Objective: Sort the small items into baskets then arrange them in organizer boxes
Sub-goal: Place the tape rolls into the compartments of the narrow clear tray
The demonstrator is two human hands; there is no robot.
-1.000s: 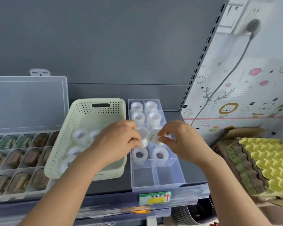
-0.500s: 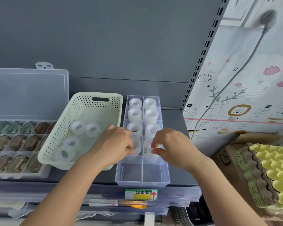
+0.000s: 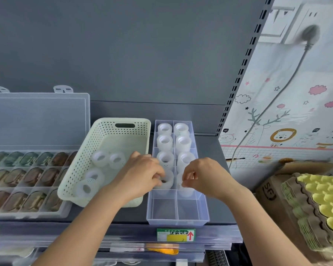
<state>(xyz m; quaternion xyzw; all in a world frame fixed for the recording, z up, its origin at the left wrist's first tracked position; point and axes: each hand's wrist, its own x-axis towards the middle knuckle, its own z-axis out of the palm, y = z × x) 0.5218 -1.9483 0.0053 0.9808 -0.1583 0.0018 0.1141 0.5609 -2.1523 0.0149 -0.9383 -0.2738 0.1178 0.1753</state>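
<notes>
Hands are held close together, not touching, over a clear organizer box [image 3: 178, 215] on a grey shelf [image 3: 208, 148]. A white tape roll [image 3: 167, 181] in the fourth left compartment from the far end is gripped by the curled left hand [image 3: 142, 175]. A second roll [image 3: 188, 191] in the compartment beside it is pinched by the right hand [image 3: 206, 177]. Six far rolls [image 3: 164, 143] are seated upright in the three rows beyond. Four loose rolls [image 3: 99, 158] are seen in the pale green basket [image 3: 123, 120], just left of the box.
</notes>
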